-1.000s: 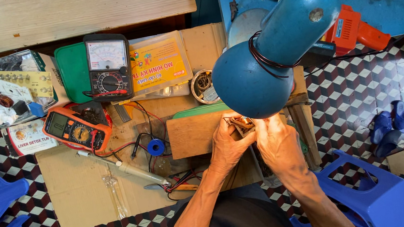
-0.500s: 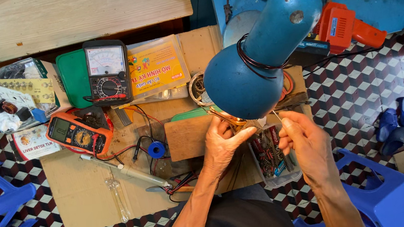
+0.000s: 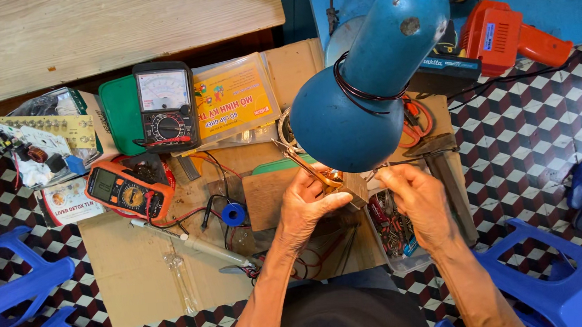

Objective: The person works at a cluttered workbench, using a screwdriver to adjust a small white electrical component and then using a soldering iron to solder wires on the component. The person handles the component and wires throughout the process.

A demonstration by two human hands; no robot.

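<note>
Left hand (image 3: 309, 208) closed on brass-coloured pliers (image 3: 309, 169), their tips running up-left under the rim of the blue lamp (image 3: 362, 92). Right hand (image 3: 419, 197) pinched shut on something small and shiny just under the lamp shade; too small to tell what it is. Between the hands sits a small wooden block (image 3: 354, 191), touching the left fingers. All this is at the near-right part of the cardboard sheet (image 3: 131, 271) laid on the tiled floor. Clear parts tray (image 3: 393, 228) full of small bits lies directly under the right hand. Soldering iron (image 3: 192, 245) lies left of the left wrist, tip end near a tangle of red and black leads (image 3: 272, 265). Orange multimeter (image 3: 126, 190) and an analogue meter (image 3: 166, 104) sit toward the far-left edge. Risks as I judge them: lamp shade hangs very close over both hands, so a knuckle bump could knock it or hurt if hot; the pinched piece could slip and vanish into the tray; left forearm could drag the leads or brush the iron.
</note>
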